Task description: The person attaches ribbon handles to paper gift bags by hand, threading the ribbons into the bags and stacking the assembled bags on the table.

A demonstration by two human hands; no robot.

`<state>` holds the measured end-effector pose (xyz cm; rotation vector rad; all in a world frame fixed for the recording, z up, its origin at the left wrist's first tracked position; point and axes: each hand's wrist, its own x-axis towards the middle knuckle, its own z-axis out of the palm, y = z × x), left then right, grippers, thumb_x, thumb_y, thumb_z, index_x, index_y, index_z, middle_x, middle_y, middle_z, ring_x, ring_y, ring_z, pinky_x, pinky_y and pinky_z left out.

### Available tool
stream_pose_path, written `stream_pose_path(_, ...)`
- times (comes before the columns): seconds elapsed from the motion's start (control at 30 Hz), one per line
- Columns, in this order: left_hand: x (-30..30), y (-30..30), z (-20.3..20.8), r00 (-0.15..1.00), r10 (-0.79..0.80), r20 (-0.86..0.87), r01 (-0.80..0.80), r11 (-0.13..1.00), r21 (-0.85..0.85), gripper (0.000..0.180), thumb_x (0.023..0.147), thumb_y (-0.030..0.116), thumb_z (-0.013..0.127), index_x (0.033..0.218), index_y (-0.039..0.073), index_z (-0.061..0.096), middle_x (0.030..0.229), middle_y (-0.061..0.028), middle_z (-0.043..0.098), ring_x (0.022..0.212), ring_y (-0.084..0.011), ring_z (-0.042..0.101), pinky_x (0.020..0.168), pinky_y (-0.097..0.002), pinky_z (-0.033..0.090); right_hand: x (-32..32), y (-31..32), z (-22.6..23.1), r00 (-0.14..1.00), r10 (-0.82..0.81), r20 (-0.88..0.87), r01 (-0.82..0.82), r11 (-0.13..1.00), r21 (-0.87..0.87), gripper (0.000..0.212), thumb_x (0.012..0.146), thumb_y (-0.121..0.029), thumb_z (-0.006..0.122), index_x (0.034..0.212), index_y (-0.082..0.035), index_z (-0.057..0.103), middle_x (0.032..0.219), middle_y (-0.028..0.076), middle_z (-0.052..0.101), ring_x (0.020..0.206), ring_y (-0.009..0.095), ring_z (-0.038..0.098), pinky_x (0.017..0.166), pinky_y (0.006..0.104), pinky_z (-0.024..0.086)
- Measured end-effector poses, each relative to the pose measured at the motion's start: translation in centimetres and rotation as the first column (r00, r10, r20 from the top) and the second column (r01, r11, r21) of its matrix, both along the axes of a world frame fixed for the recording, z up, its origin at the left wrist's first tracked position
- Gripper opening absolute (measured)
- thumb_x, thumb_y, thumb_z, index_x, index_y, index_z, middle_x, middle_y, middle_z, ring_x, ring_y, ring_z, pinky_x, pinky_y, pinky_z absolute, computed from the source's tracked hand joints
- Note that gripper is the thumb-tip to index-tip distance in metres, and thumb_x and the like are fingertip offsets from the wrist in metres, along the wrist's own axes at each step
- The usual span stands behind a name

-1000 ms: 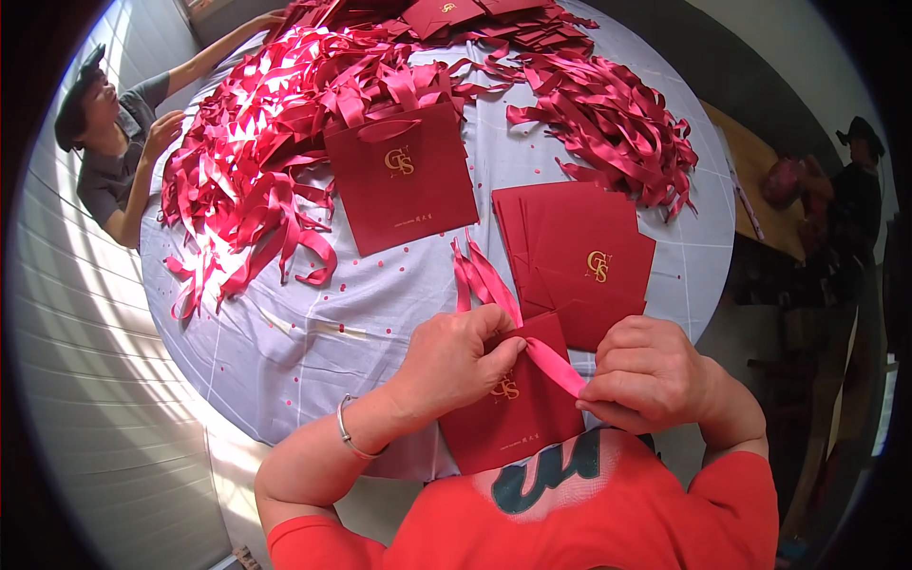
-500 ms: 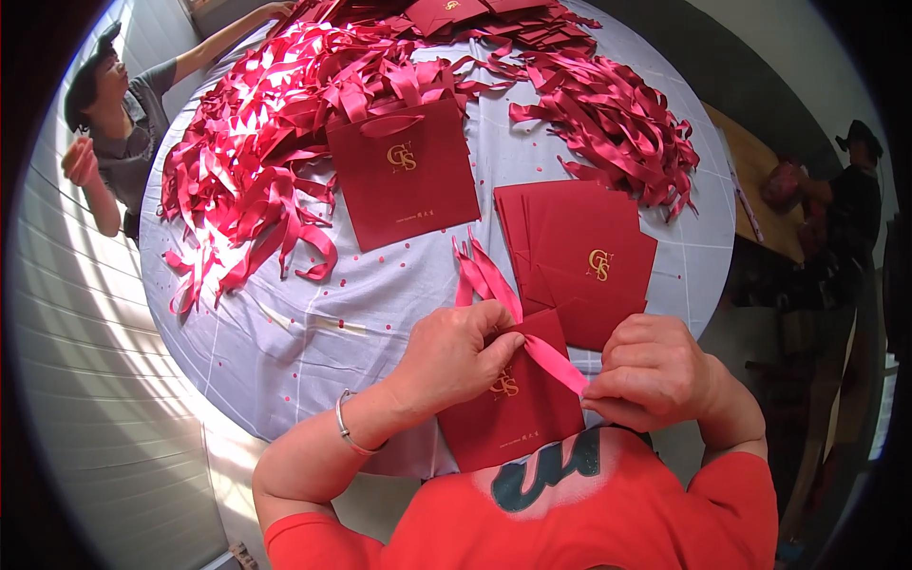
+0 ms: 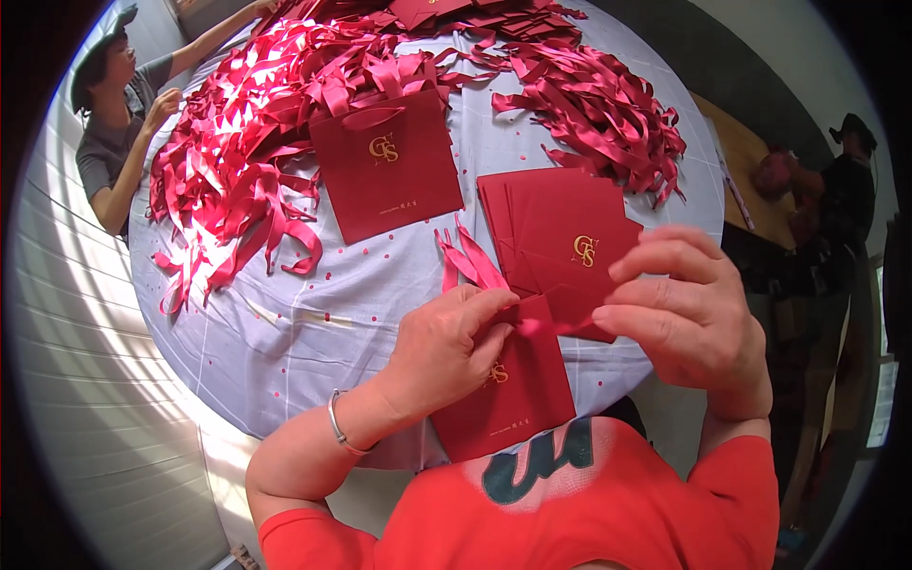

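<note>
Two arms (image 3: pixel 309 446) bent | left hand (image 3: pixel 451 342) pinching red bag (image 3: pixel 513 404) | right hand (image 3: pixel 689 318) fanned, grip unclear

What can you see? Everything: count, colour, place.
Round table: one, pale cloth, centre
Ribbon heaps: two, pink-red, far left and right
Bag pile: one, red, far edge
Handled bag: one, red, left-centre
Bag stack: one, red, right-centre
Front bag: one, red, near edge
Ribbon: at least one, pink, front bag's top
Wooden table: one, brown, right
Co-workers: two, dark tops, left and right
Shirt: one, red, bottom
Bracelet: one, silver, left wrist
Left hand: one, bare, front bag's top
Right hand: one, bare, beside front bag
</note>
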<state>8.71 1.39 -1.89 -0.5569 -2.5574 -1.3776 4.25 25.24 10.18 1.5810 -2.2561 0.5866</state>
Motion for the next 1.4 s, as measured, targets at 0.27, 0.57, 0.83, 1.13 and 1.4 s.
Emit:
stream_pose_path(0.27, -0.8, -0.8, 1.0, 0.994, -0.059, -0.095, 0.074, 0.984, 0.165, 0.034, 0.077, 0.002, 0.071, 0.11, 0.007, 0.068, 0.091, -0.0125, 0.063, 0.086, -0.0319, 0.064, 0.076, -0.0377, 0.052, -2.5, -4.4, 0.2, 0.938, 0.264, -0.223, -0.279, 0.959, -0.041, 0.018, 0.069, -0.017, 0.07, 0.084, -0.007, 0.071, 0.094, 0.005, 0.071, 0.103, 0.03, 0.065, 0.098, 0.051, 0.047)
stream_pose_path(0.57, -0.5, -2.7, 2.0, 0.975, -0.223, -0.002, 0.193, 0.839, 0.508, 0.021, 0.087, -0.005, 0.066, 0.107, 0.003, 0.067, 0.099, -0.004, 0.069, 0.094, -0.0119, 0.064, 0.08, -0.028, 0.051, -4.9, -9.7, -1.0, 0.916, 0.376, -0.14, -0.4, 0.884, -0.243, 0.023, 0.077, -0.01, 0.072, 0.1, -0.01, 0.072, 0.126, 0.012, 0.064, 0.124, 0.031, 0.054, 0.102, 0.0477, 0.043)
stream_pose_path(0.83, -1.2, -2.3, 1.5, 0.95, -0.286, 0.126, 0.174, 0.82, 0.545, 0.013, 0.097, 0.008, 0.058, 0.098, 0.0, 0.069, 0.082, -0.0052, 0.071, 0.076, -0.0115, 0.066, 0.068, -0.028, 0.052, -4.7, -7.4, -3.5, 0.741, 0.083, 0.666, -0.065, 0.997, -0.052, 0.026, 0.084, -0.017, 0.075, 0.101, 0.002, 0.071, 0.1, 0.016, 0.066, 0.094, 0.028, 0.066, 0.08, 0.036, 0.053)
stream_pose_path(1.13, -1.0, -1.7, 2.1, 0.989, -0.138, 0.058, 0.105, 0.918, 0.384, 0.006, 0.091, 0.003, 0.063, 0.094, 0.0, 0.066, 0.081, -0.0142, 0.067, 0.071, -0.0249, 0.067, 0.062, -0.0341, 0.05, -4.6, -9.3, -3.7, 0.072, 0.375, 0.924, 0.199, 0.902, -0.382, 0.016, 0.098, -0.009, 0.061, 0.108, 0.003, 0.066, 0.103, 0.014, 0.072, 0.098, 0.017, 0.069, 0.084, 0.0294, 0.057)
stream_pose_path(1.4, 0.7, -5.7, 6.4, 0.971, -0.005, 0.241, 0.145, 0.81, -0.567, 0.012, 0.083, 0.015, 0.07, 0.09, 0.006, 0.069, 0.086, -0.0117, 0.069, 0.079, -0.0318, 0.067, 0.067, -0.0411, 0.052, -4.9, -8.4, -3.1, 0.196, 0.564, 0.802, 0.292, 0.747, -0.597, 0.018, 0.102, -0.013, 0.054, 0.109, 0.001, 0.062, 0.1, 0.014, 0.069, 0.096, 0.02, 0.069, 0.086, 0.0313, 0.056)
